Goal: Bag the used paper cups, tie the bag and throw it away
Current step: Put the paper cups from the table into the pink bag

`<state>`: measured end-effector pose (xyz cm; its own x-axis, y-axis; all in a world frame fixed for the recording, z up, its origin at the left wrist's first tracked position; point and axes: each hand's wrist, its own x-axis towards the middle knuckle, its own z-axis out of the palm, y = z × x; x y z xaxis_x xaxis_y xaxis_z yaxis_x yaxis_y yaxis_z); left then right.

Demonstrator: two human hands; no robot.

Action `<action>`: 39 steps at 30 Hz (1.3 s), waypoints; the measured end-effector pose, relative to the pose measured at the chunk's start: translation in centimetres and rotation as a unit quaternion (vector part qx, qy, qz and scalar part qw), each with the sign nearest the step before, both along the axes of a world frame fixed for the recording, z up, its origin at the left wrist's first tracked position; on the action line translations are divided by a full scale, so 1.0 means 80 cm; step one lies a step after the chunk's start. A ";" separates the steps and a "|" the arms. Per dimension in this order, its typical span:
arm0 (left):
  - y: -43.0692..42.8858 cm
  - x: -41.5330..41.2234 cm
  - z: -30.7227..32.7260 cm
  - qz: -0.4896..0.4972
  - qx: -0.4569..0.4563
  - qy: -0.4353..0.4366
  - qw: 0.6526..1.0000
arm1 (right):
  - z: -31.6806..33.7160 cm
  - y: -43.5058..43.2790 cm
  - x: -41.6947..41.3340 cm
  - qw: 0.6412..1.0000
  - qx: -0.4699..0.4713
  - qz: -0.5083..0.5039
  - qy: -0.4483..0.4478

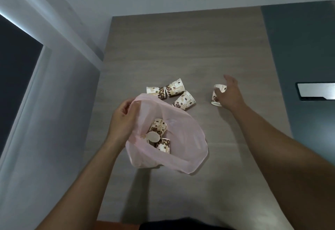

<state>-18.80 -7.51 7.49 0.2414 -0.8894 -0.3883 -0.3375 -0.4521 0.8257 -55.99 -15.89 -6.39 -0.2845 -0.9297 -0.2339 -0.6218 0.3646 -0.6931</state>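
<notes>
Thin translucent plastic bag [181,132], printed paper cups [184,101], seemingly matt woodgrain table [181,48]

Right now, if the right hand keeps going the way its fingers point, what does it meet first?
The lone paper cup lying on the table. The right hand is spread over it, fingers pointing away from the body; contact is hard to judge. Beyond it, only bare tabletop shows.

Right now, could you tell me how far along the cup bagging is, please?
Partly done. At least two printed paper cups already lie inside the pink plastic bag, whose rim the left hand holds open. The right hand is closing on a lone cup standing apart. Three toppled cups remain on the table. Tying and binning are not yet started.
</notes>
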 end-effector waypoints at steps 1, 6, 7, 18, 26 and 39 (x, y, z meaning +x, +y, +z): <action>0.003 0.003 0.001 -0.001 -0.006 0.004 1.000 | -0.010 -0.002 -0.004 1.000 -0.001 0.011 0.010; 0.017 0.026 0.002 -0.048 -0.028 0.006 0.998 | -0.044 -0.004 -0.017 0.997 0.054 0.037 0.037; 0.022 0.030 0.003 -0.054 -0.048 -0.001 0.997 | -0.046 -0.002 -0.015 0.996 0.067 0.039 0.045; 0.045 0.041 -0.003 -0.220 -0.177 -0.172 0.944 | -0.042 0.071 0.010 0.994 0.069 -0.078 -0.031; 0.054 0.039 -0.001 -0.157 -0.107 -0.123 0.974 | 0.063 0.130 0.054 0.942 -0.016 -0.079 -0.326; 0.075 0.047 0.035 -0.130 -0.085 -0.031 0.987 | 0.098 0.183 0.241 0.946 0.060 0.188 -0.258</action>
